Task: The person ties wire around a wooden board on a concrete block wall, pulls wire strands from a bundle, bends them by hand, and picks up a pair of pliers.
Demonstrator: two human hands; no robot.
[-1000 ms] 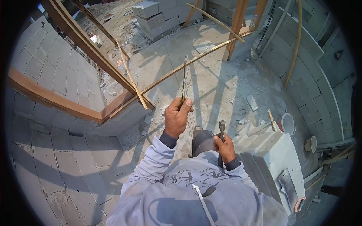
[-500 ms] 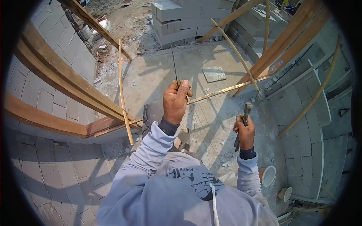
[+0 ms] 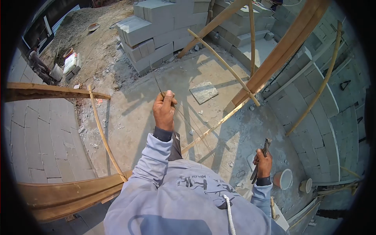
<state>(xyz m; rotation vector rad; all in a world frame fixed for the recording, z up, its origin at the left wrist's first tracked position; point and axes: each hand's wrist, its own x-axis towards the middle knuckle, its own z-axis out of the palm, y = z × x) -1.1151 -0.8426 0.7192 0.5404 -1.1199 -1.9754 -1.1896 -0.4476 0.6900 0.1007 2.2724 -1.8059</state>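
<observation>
My left hand [image 3: 163, 113] is raised in front of my chest, its thumb and fingers pinched around a thin wire [image 3: 192, 128]. One short end sticks up past the fingertips, while long thin strands trail down to the right toward my body. Lower down at the right, my right hand [image 3: 264, 163] is closed around a pair of dark metal pincers [image 3: 267, 143]. Their head points up above the fist and the handles come out below it. The pincers and the wire are well apart.
Wooden posts [image 3: 282, 55] with bamboo braces [image 3: 223, 64] stand ahead to the right, and a timber beam [image 3: 66, 196] lies at the lower left. Grey blocks [image 3: 150, 23] are stacked ahead. A square slab [image 3: 204, 93] rests on the concrete floor; a bucket [image 3: 283, 179] stands at the right.
My view has turned to the right and the surroundings have shifted. Both hands keep their hold on the wire and the pincers; the pincers sit lower and farther right in view.
</observation>
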